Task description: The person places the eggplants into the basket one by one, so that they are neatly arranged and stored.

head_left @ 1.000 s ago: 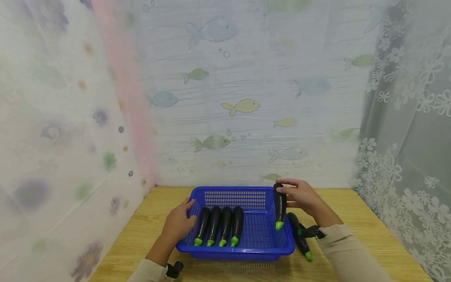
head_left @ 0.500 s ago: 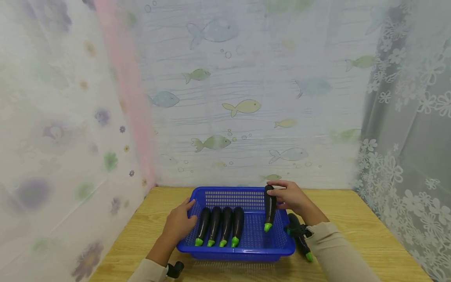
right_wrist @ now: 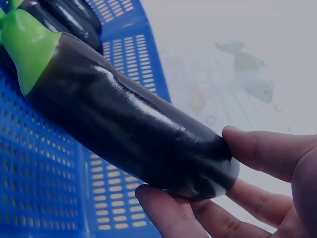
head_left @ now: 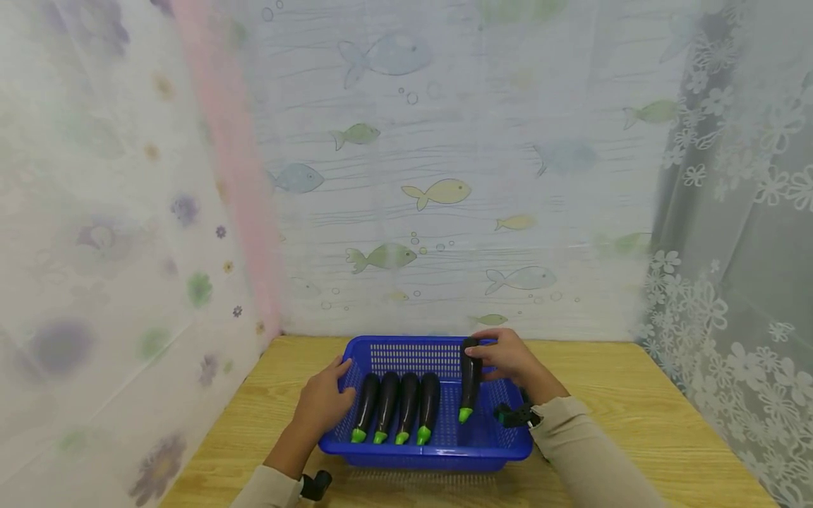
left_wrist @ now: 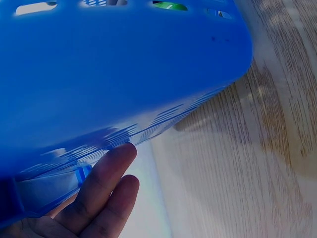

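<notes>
A blue plastic basket (head_left: 425, 452) with slotted walls stands on the table. Several dark eggplants with green stem ends lie side by side in its left half, the rightmost one (head_left: 429, 403) near the basket's middle. My left hand (head_left: 322, 401) grips the left rim, thumb inside; in the left wrist view two fingers (left_wrist: 101, 186) show against the outer wall. With thumb and fingers, my right hand (head_left: 508, 356) holds another eggplant (head_left: 471, 381) by its rounded end, over the basket's right half. Its green end (right_wrist: 30, 49) points down toward the front in the head view.
The light wooden table (head_left: 635, 423) extends on both sides of the basket. Behind it hangs a fish-print curtain (head_left: 444, 233). A black wrist camera (head_left: 514, 415) on the right arm overlaps the basket's right rim.
My right hand has carried its eggplant leftward from the basket's right rim to over its inside. The eggplant lying on the table at right is now hidden behind the right forearm. The left hand stays put.
</notes>
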Tool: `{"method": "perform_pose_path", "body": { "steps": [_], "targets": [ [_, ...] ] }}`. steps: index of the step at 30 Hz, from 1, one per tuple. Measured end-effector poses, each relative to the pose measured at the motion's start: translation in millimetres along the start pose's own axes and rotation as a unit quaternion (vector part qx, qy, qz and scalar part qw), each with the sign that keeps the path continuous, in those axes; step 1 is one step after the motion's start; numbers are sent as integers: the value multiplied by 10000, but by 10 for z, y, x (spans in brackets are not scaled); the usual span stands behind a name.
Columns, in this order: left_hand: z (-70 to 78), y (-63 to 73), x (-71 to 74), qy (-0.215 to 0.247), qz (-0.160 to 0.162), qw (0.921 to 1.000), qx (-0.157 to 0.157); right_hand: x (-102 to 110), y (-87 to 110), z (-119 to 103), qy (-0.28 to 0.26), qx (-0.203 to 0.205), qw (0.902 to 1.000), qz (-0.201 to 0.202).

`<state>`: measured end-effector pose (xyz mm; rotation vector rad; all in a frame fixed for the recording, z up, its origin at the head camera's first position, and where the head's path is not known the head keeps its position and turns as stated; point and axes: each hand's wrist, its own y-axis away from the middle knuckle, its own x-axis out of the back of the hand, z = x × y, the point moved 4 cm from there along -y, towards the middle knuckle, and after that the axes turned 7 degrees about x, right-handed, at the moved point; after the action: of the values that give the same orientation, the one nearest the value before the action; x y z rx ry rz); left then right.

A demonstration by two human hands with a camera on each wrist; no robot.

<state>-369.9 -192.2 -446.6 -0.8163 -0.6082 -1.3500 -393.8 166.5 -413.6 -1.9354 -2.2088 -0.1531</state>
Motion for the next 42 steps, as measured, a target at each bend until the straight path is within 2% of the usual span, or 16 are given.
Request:
{"method": "perform_pose_path", "body": {
  "steps": [9,22,29,42],
  "targets": [
    [-18,-7,-12,69,27,9999,94,-170,-76,101,237,-141,9995,-141],
    [-2,-4,6,-104,57,9999,-55,-283,-192,227,212,-437,9988,-48],
    [-13,-8,10,-167,-13,9999,1,-318,-192,257,102,-634,9979,-79],
    [5,1,-1,-161,-53,9998,65,-391,-138,293,347,-728,9965,-206]
  ]
}}
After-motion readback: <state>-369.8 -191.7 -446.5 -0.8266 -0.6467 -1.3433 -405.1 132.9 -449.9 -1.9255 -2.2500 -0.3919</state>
